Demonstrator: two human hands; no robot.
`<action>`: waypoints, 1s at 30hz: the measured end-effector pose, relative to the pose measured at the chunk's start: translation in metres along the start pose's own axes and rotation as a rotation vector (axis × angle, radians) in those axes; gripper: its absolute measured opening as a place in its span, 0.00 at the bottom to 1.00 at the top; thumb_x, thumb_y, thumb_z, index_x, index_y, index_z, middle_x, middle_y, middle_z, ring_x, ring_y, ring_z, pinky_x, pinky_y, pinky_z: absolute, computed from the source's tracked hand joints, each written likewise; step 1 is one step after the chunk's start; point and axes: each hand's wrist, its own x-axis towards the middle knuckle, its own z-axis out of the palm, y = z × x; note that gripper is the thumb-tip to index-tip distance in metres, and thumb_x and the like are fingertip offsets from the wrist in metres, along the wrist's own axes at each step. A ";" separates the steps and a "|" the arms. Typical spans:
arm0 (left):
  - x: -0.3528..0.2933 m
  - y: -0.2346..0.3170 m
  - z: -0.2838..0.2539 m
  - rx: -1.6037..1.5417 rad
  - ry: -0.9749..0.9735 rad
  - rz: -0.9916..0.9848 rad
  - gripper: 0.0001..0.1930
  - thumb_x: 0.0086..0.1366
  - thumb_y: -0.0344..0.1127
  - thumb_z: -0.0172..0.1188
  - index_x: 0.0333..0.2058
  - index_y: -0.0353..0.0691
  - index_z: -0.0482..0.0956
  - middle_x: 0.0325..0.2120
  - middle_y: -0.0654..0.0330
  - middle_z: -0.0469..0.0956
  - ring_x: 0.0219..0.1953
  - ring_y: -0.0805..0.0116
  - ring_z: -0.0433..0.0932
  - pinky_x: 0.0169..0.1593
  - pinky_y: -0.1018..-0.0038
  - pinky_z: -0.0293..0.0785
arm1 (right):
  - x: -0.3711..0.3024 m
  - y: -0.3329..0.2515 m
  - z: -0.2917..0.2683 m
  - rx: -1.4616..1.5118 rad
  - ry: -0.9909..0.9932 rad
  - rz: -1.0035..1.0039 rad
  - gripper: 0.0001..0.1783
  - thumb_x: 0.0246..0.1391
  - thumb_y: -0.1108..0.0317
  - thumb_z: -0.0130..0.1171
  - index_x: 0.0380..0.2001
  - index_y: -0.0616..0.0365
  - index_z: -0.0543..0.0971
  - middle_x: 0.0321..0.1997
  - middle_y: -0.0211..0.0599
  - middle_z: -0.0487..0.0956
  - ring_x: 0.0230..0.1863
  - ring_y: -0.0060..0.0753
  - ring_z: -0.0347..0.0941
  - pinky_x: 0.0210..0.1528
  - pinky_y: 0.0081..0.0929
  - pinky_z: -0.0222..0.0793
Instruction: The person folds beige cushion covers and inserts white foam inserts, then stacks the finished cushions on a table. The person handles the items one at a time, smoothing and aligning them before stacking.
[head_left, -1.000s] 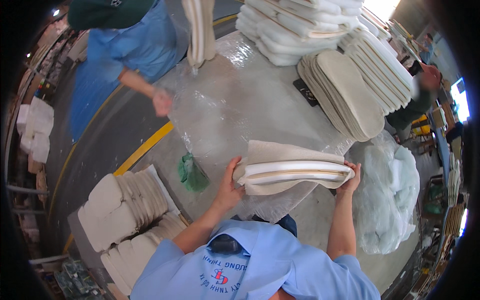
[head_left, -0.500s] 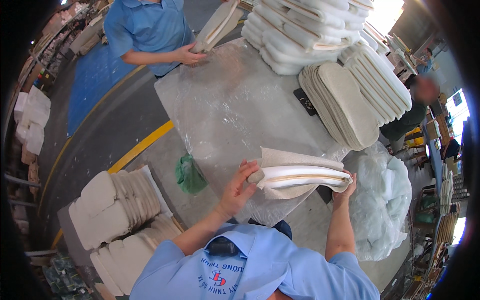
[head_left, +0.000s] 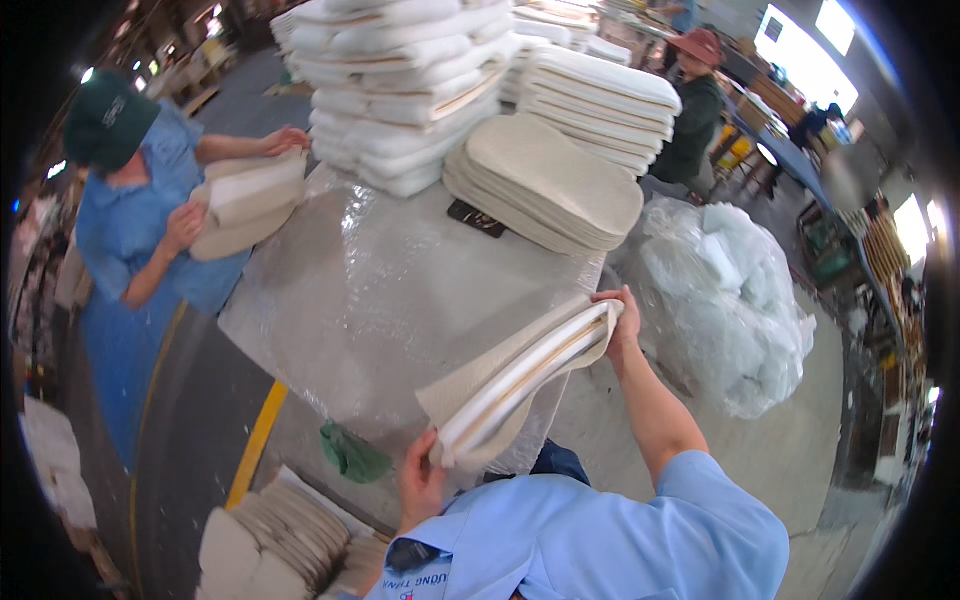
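Observation:
Between my hands is a long padded cushion [head_left: 522, 385], tilted with its far end up to the right. White padding and a thin tan strip show along its edge, and beige fabric lies loose along both sides. My left hand [head_left: 422, 478] grips the near lower end, fingers closed on the fabric edge. My right hand [head_left: 622, 316] is wrapped round the far end, where the fabric curls over the padding. The cushion is held above the near edge of the plastic-covered table [head_left: 350, 300].
Beige fabric covers [head_left: 545, 180] are stacked at the table's far right, beside tall stacks of white pads [head_left: 400, 90]. A co-worker [head_left: 150, 200] handles another beige piece at left. Finished-looking beige cushions [head_left: 270, 545] lie lower left. A clear bag [head_left: 725, 300] stands right; green plastic [head_left: 352, 452] lies on the floor.
The cushion has swung from nearly level to a slant, its left end lower and nearer me, its right end raised. The view has shifted, and the co-worker's piece is now spread wider.

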 end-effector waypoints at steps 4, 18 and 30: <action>-0.011 -0.020 -0.016 0.179 -0.214 0.028 0.32 0.69 0.26 0.64 0.70 0.36 0.65 0.70 0.54 0.66 0.73 0.61 0.64 0.76 0.62 0.55 | -0.004 0.002 0.024 -0.035 0.037 -0.051 0.36 0.77 0.39 0.40 0.36 0.60 0.84 0.37 0.36 0.82 0.39 0.33 0.76 0.50 0.36 0.74; 0.024 0.015 0.049 0.054 -0.555 -0.093 0.57 0.62 0.22 0.69 0.80 0.45 0.39 0.72 0.45 0.65 0.72 0.55 0.66 0.74 0.62 0.61 | 0.005 -0.005 0.070 -0.142 -0.242 -0.186 0.31 0.78 0.47 0.46 0.73 0.53 0.67 0.73 0.36 0.66 0.74 0.32 0.58 0.77 0.31 0.50; 0.052 0.029 0.071 0.507 -0.742 0.297 0.48 0.68 0.42 0.69 0.79 0.42 0.51 0.76 0.38 0.53 0.79 0.42 0.50 0.78 0.57 0.50 | -0.044 -0.003 0.096 -0.471 -0.209 -0.391 0.36 0.63 0.63 0.59 0.75 0.54 0.68 0.70 0.42 0.72 0.64 0.30 0.71 0.66 0.27 0.67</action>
